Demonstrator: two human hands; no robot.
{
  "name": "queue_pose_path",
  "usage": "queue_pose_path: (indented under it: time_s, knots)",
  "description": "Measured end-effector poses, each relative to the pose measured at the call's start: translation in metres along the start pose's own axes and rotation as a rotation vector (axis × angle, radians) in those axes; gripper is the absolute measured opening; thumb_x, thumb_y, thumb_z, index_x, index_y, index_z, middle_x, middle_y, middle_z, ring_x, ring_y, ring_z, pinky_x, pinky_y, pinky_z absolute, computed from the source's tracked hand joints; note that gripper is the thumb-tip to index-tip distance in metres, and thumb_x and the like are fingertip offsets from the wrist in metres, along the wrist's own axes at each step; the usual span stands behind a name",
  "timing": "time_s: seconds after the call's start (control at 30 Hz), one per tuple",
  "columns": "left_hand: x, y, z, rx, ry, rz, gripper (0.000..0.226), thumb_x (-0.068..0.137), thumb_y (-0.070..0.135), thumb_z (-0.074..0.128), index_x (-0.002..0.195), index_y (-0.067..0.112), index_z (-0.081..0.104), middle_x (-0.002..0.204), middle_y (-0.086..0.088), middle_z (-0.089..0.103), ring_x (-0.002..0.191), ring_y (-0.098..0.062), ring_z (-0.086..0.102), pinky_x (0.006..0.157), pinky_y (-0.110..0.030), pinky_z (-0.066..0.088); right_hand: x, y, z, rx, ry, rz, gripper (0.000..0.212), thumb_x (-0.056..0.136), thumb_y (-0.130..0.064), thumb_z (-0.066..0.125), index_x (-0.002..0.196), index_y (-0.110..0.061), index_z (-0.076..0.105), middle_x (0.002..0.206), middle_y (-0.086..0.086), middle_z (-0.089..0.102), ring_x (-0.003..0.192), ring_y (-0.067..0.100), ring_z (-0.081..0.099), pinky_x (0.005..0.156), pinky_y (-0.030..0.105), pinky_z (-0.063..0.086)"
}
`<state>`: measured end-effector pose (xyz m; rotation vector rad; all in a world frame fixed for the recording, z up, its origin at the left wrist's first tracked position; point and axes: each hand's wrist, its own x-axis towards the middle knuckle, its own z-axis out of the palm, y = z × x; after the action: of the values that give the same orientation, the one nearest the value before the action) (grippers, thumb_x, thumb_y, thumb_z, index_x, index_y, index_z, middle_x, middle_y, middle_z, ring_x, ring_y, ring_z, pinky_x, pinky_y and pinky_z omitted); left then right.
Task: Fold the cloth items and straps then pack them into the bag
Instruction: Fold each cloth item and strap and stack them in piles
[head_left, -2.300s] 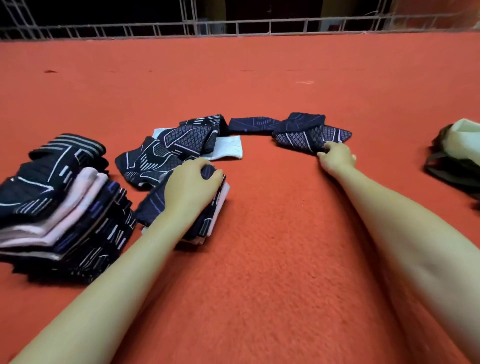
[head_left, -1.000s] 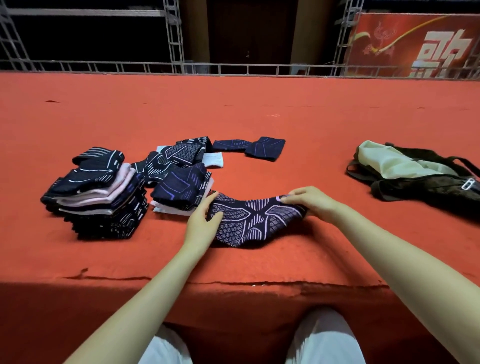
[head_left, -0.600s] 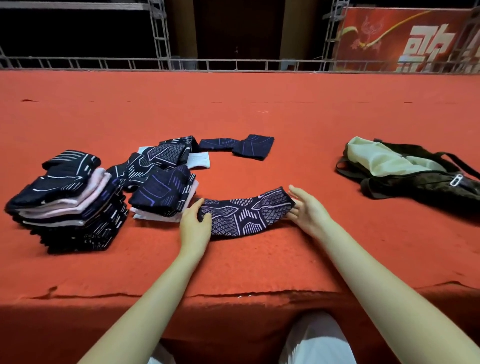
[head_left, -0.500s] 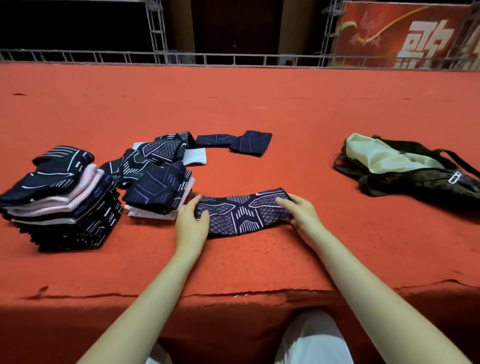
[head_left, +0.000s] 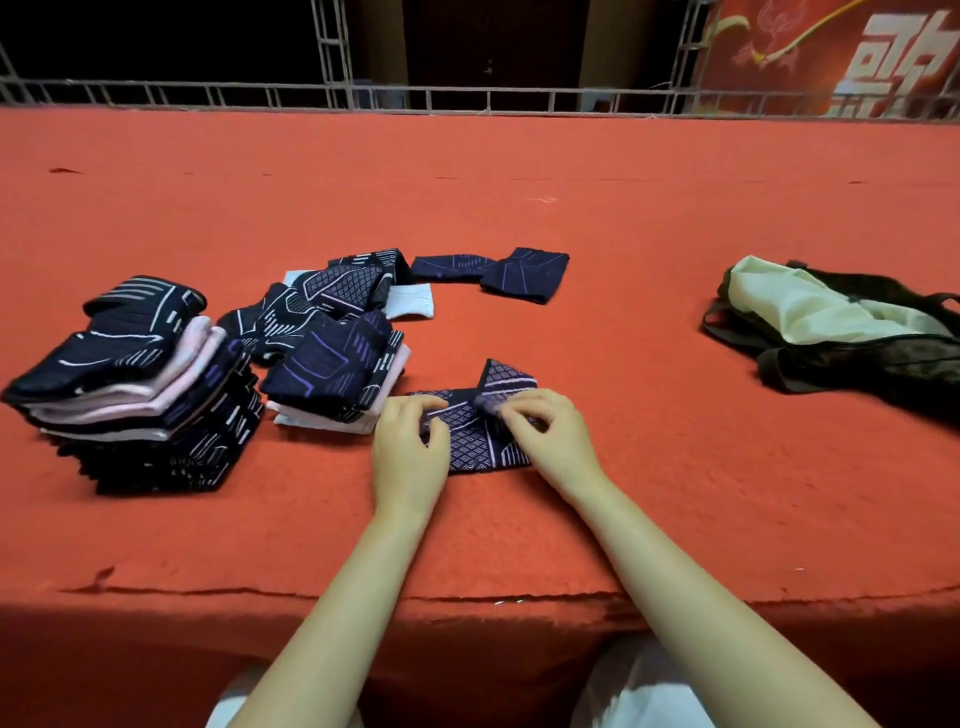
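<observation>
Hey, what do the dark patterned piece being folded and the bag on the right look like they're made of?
Patterned piece: probably soft stretch knit, matte; it creases limply under both hands.
Bag: seemingly thin woven fabric, dark shell, pale lining; it lies slumped and wrinkled.

A red carpet (head_left: 623, 218) covered the platform. Along its far edge ran a metal railing (head_left: 467, 98); a red banner (head_left: 831, 52) hung beyond in the dark.
</observation>
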<state>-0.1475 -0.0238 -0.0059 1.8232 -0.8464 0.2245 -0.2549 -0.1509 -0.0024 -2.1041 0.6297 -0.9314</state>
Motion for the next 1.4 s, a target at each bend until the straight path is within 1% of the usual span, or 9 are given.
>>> queue_pose_path:
  time_s: [0.1, 0.23, 0.4, 0.6, 0.77, 0.87, 1.13, 1.27, 1.4]
  knots:
    - [0.001, -0.002, 0.003, 0.004, -0.068, 0.004, 0.024, 0.082, 0.000, 0.053, 0.097, 0.014, 0.065, 0.096, -0.001, 0.058, 0.081, -0.012, 0.056, 0.074, -0.004, 0.039, -0.007, -0.002, 0.002, -0.126, -0.134, -0.106, 0.023, 0.082, -0.026, 0.054, 0.078, -0.016, 0.075, 0.100, -0.006, 0.067, 0.100, 0.014, 0.058, 0.090, 0.022, 0.039]
    - [0.004, -0.007, 0.010, 0.034, -0.118, -0.097, 0.026, 0.087, 0.009, 0.053, 0.110, 0.016, 0.061, 0.095, 0.000, 0.063, 0.078, -0.013, 0.058, 0.076, -0.029, 0.050, -0.009, -0.001, -0.001, -0.022, -0.027, -0.100, 0.017, 0.082, -0.015, 0.057, 0.091, -0.012, 0.070, 0.117, 0.001, 0.059, 0.115, 0.008, 0.050, 0.100, 0.022, 0.038]
    - [0.012, -0.005, 0.008, 0.035, -0.149, -0.225, 0.023, 0.089, 0.017, 0.052, 0.110, 0.019, 0.062, 0.086, 0.005, 0.069, 0.083, -0.015, 0.063, 0.079, -0.031, 0.048, -0.003, 0.003, -0.001, -0.152, -0.046, 0.102, 0.044, 0.089, -0.007, 0.054, 0.133, -0.006, 0.053, 0.141, 0.010, 0.049, 0.132, 0.021, 0.043, 0.113, 0.029, 0.029]
    - [0.042, -0.003, 0.011, 0.165, -0.335, -0.370, 0.025, 0.089, 0.041, 0.050, 0.106, 0.027, 0.062, 0.094, 0.008, 0.072, 0.094, -0.012, 0.062, 0.081, -0.028, 0.046, -0.005, 0.001, -0.002, -0.150, -0.178, 0.056, 0.051, 0.084, 0.002, 0.046, 0.131, -0.013, 0.057, 0.145, 0.005, 0.046, 0.136, 0.013, 0.038, 0.104, 0.003, 0.013]
    - [0.052, -0.009, 0.020, 0.190, -0.478, -0.434, 0.058, 0.071, 0.058, 0.068, 0.119, 0.025, 0.062, 0.117, 0.004, 0.066, 0.108, -0.016, 0.061, 0.098, -0.038, 0.046, -0.004, 0.000, -0.004, -0.045, -0.189, 0.011, 0.055, 0.080, 0.006, 0.049, 0.130, -0.017, 0.058, 0.141, 0.001, 0.050, 0.132, 0.008, 0.041, 0.105, 0.002, 0.018]
    - [0.047, -0.006, 0.020, 0.167, -0.523, -0.469, 0.055, 0.069, 0.058, 0.070, 0.113, 0.026, 0.062, 0.107, 0.008, 0.066, 0.104, -0.016, 0.062, 0.096, -0.035, 0.046, -0.004, -0.001, -0.003, -0.023, -0.203, -0.019, 0.055, 0.080, 0.005, 0.051, 0.130, -0.017, 0.057, 0.140, 0.000, 0.051, 0.128, 0.001, 0.041, 0.105, 0.002, 0.019]
    - [0.014, -0.002, 0.019, 0.198, -0.297, -0.175, 0.038, 0.082, 0.041, 0.062, 0.117, 0.032, 0.050, 0.118, 0.006, 0.059, 0.111, -0.022, 0.051, 0.092, -0.036, 0.041, -0.006, -0.005, -0.004, 0.016, -0.198, -0.016, 0.050, 0.079, -0.005, 0.055, 0.127, -0.018, 0.059, 0.137, -0.002, 0.053, 0.127, 0.003, 0.043, 0.107, 0.008, 0.024]
    - [0.011, -0.002, 0.016, 0.076, -0.300, -0.118, 0.046, 0.085, 0.028, 0.063, 0.127, 0.033, 0.046, 0.111, 0.005, 0.064, 0.101, -0.020, 0.059, 0.085, -0.034, 0.046, -0.008, -0.005, -0.005, 0.050, -0.178, -0.020, 0.047, 0.079, -0.008, 0.056, 0.125, -0.018, 0.061, 0.135, -0.001, 0.055, 0.128, 0.007, 0.046, 0.110, 0.020, 0.030]
    - [0.009, -0.002, 0.012, -0.151, -0.175, -0.103, 0.058, 0.083, 0.011, 0.063, 0.135, 0.030, 0.044, 0.106, 0.005, 0.065, 0.094, -0.015, 0.061, 0.085, -0.031, 0.048, -0.008, -0.007, -0.005, 0.013, -0.167, -0.039, 0.045, 0.081, -0.005, 0.059, 0.125, -0.016, 0.060, 0.133, 0.000, 0.056, 0.124, 0.005, 0.048, 0.107, 0.011, 0.028]
